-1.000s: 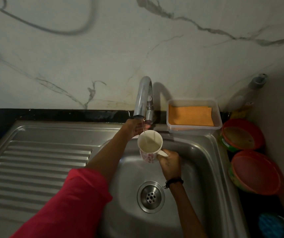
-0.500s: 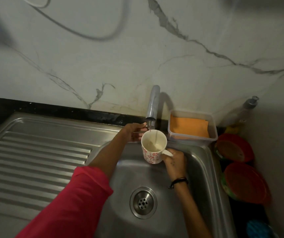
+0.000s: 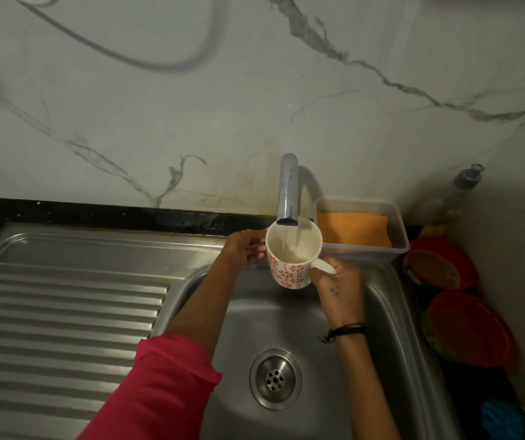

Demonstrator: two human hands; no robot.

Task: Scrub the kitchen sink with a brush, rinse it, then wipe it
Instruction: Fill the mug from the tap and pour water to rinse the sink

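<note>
Sink [image 3: 391, 312]: mug [image 3: 291, 265] gripped by right hand [image 3: 339, 281] under faucet [image 3: 288, 192], filling for rinsing; left hand [image 3: 245, 249] fingers curled round tap lever.

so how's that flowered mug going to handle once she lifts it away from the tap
The mug looks ceramic, so probably rigid and breakable against the steel sink. Water is running in from the tap, so it is likely getting heavier and may slosh. The right hand grips the handle; wet sides may be slippery.
</note>
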